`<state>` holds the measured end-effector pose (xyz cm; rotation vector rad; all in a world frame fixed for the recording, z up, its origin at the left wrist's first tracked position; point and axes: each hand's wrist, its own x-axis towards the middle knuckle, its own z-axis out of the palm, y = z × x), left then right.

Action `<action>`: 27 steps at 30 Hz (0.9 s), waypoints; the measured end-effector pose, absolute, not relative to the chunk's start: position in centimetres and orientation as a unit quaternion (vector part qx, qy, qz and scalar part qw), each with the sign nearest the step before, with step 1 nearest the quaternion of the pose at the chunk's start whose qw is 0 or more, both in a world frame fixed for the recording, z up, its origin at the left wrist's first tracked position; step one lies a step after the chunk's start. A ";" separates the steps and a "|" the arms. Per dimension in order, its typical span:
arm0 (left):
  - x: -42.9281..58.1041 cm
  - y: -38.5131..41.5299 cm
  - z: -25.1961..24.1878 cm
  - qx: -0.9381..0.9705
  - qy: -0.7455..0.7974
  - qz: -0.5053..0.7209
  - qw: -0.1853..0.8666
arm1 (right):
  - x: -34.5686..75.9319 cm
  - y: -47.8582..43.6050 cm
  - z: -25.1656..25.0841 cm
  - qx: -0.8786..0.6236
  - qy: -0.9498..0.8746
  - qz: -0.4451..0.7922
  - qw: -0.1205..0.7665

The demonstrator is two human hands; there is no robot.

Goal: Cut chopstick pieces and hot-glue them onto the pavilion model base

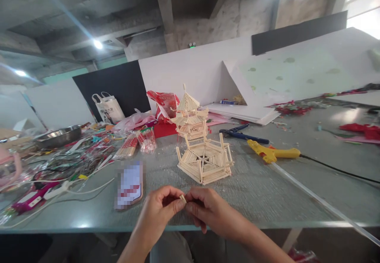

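My left hand (162,209) and my right hand (208,209) meet at the near edge of the table, both pinched on a small wooden stick piece (183,198) between their fingertips. Just beyond them stands a hexagonal base built of wooden sticks (204,160). Behind that is a small stick pagoda with a pointed roof (189,114). A phone (130,184) lies flat to the left of my left hand.
A yellow glue gun (271,152) with a black cord lies right of the stick base, blue-handled pliers (243,134) behind it. Packs of sticks (138,142), cables, a metal bowl (59,136) and bags crowd the left. White boards stand at the back.
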<state>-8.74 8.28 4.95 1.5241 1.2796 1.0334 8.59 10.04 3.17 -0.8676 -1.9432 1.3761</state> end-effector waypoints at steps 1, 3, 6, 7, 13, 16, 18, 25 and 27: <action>-8.6 8.2 4.9 0.607 0.519 0.421 0.431 | 8.6 10.1 3.2 -0.325 -0.732 0.519 0.298; -8.4 8.0 4.9 0.595 0.526 0.434 0.425 | 8.6 10.1 3.1 -0.322 -0.731 0.523 0.297; -8.1 7.8 5.1 0.586 0.533 0.443 0.420 | 8.5 10.1 3.1 -0.322 -0.721 0.538 0.295; -8.1 7.8 5.1 0.586 0.534 0.443 0.418 | 8.5 10.1 3.2 -0.323 -0.718 0.542 0.294; -8.3 7.8 5.3 0.604 0.533 0.431 0.406 | 8.6 10.0 3.2 -0.323 -0.719 0.538 0.298; -8.4 7.9 5.3 0.611 0.537 0.421 0.401 | 8.6 10.1 3.1 -0.325 -0.721 0.537 0.294; -8.6 8.0 5.2 0.615 0.538 0.414 0.401 | 8.6 10.1 3.1 -0.325 -0.718 0.540 0.293; -8.7 8.0 5.2 0.622 0.540 0.398 0.404 | 8.7 9.9 3.2 -0.326 -0.721 0.540 0.287; -8.7 8.0 5.2 0.620 0.538 0.400 0.407 | 8.8 9.9 3.2 -0.325 -0.727 0.533 0.287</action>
